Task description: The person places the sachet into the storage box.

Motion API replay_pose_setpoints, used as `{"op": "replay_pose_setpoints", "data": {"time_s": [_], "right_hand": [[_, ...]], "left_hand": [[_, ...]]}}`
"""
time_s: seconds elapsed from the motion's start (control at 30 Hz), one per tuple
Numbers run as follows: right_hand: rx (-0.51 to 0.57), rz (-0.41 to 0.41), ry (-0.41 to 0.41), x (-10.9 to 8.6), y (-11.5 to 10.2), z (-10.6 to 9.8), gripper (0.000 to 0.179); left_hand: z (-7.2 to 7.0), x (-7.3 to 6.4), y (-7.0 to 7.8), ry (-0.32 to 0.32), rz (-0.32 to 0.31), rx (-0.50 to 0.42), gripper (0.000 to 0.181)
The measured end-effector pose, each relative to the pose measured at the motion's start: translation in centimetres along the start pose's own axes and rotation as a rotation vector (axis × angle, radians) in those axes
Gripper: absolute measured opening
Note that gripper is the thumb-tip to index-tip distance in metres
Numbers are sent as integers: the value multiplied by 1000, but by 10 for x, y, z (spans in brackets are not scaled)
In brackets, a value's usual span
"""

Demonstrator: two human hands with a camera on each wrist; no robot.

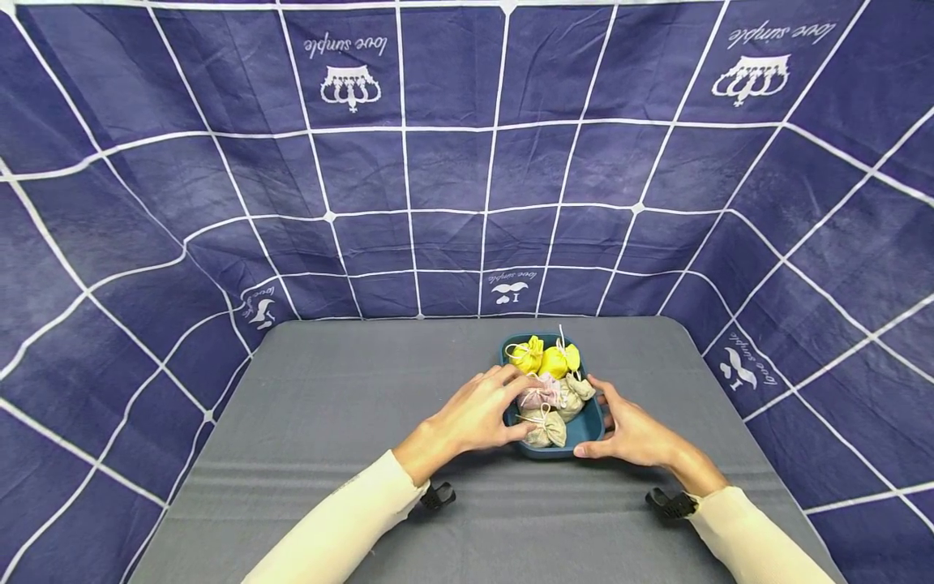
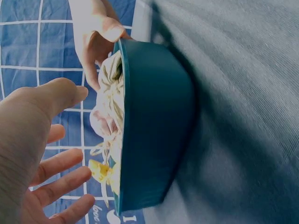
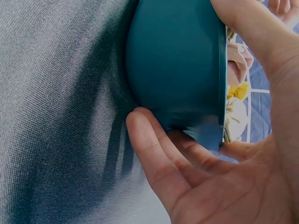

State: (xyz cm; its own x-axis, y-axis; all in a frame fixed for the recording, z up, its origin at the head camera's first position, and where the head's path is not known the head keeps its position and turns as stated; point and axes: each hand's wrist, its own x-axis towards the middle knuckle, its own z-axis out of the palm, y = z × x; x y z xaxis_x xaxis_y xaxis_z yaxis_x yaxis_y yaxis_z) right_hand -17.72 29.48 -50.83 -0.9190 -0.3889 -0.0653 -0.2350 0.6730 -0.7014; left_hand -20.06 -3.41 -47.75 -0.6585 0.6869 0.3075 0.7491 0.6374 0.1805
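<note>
A dark teal plastic bin [image 1: 549,455] stands on the grey tabletop, holding several small drawstring pouches. Two yellow pouches [image 1: 557,362] lie at its far end, a pink pouch [image 1: 535,397] in the middle and beige pouches [image 1: 546,431] beside and nearer. My right hand [image 1: 636,431] grips the bin's near right corner, thumb at the near rim and fingers against the right side. Over the left rim is my left hand [image 1: 477,412], its fingers spread above the pouches. In the left wrist view, this hand [image 2: 44,154] appears apart from bin and pouches.
A grey cloth [image 1: 350,414] with some wrinkles covers the table. Blue curtains with white grid lines [image 1: 445,170] enclose the back and both sides. Black straps [image 1: 670,504] sit at the wrists, by the cream sleeves.
</note>
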Motion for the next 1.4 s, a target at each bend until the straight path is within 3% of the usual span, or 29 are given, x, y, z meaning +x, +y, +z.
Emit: {"op": "replay_pose_setpoints", "data": {"time_s": [0.3, 0.53, 0.97, 1.17, 1.4], "right_hand": [[1, -20, 2, 1, 2, 0, 132], [-3, -13, -6, -2, 2, 0, 133], [-23, -32, 2, 1, 6, 3, 133], [-46, -33, 27, 0, 10, 6, 134], [21, -16, 25, -3, 14, 7, 135]], "left_hand": [[-2, -15, -23, 65, -41, -6, 61], [-4, -33, -38, 68, -112, -18, 59], [-7, -63, -66, 96, -185, -18, 54], [-9, -80, -80, 70, -246, -35, 56], [-13, -95, -91, 84, -276, -23, 57]]}}
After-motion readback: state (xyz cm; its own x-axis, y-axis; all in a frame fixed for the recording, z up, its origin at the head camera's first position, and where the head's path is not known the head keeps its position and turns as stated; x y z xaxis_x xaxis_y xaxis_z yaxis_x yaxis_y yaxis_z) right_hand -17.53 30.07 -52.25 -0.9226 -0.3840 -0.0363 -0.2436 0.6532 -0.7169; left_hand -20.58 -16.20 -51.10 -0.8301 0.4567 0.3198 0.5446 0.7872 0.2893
